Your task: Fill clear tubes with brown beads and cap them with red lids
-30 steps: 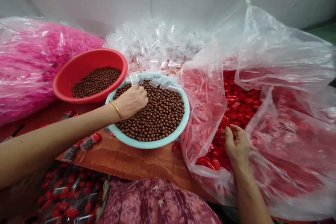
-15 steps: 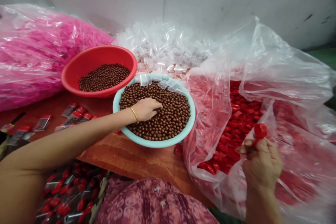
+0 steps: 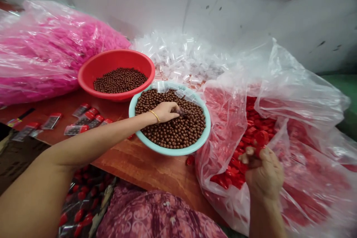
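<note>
My left hand (image 3: pixel 166 112), with a gold bangle at the wrist, is closed over the brown balls (image 3: pixel 173 134) that fill a light blue basin (image 3: pixel 167 151). At its fingertips shows a small, blurred see-through container (image 3: pixel 182 112), partly sunk among the balls. Several clear containers (image 3: pixel 161 86) lie along the far side of this basin. My right hand (image 3: pixel 264 171) pinches a red cap (image 3: pixel 261 138) between thumb and fingers. It is held above an open plastic bag (image 3: pixel 223 119) of red caps (image 3: pixel 237 160).
A red basin (image 3: pixel 86 78) with more brown balls stands at the back left, beside a bag of pink pieces (image 3: pixel 55 52). Clear containers (image 3: pixel 184 52) are heaped by the wall. Filled, red-capped containers (image 3: pixel 52 121) lie on the table (image 3: pixel 150 167); more fill a box below.
The view has shifted. My left hand has turned a little among the balls, and the clear container now shows at its fingertips. My right hand has moved left with the red cap.
</note>
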Demonstrator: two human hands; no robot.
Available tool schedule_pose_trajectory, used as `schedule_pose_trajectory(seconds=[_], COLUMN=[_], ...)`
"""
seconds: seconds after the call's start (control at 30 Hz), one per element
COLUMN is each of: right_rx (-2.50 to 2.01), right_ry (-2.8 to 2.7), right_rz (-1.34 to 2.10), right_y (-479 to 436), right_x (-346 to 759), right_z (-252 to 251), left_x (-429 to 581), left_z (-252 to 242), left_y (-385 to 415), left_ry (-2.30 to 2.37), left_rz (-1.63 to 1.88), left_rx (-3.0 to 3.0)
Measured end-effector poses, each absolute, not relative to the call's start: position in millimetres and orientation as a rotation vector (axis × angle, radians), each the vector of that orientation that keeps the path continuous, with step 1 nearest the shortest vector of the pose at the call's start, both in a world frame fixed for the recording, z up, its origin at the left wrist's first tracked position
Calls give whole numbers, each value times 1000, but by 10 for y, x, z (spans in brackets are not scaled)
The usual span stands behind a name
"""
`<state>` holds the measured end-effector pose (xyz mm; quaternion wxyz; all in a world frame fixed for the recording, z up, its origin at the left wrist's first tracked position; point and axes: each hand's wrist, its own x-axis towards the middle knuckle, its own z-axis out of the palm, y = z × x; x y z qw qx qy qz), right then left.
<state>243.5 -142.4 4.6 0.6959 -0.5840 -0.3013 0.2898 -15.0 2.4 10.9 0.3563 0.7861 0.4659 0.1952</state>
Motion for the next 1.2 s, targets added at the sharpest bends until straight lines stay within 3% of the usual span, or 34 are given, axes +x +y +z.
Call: schedule_pose_trajectory(seconds=[0.2,0.53,0.7,0.93,1.07,1.2], right_rx=[-1275,-1277,-1336,-1261,-1242,-1087], right_ry=[-711,-1233,-1512,-1522,-1653,-1925], right_rz=[786,978,807,1058,931,548], right_y=[-1356,-969,-742,-670,-664,-638], right_x=[2244,1833,1636,1395,1314,1249], right_z=[127,242,224,226,199,162], left_x=[-438,-624,-656,-585,-578,-595], left_z=[57,184,187,127,99,68], left_y=[-15,-360,-447,-580,-601,-592], left_ry=[902,796,829,907,929,912], left_rz=[848,886,911,910,849,812], left_rx=[1310,1630,1718,1602,1658,1607])
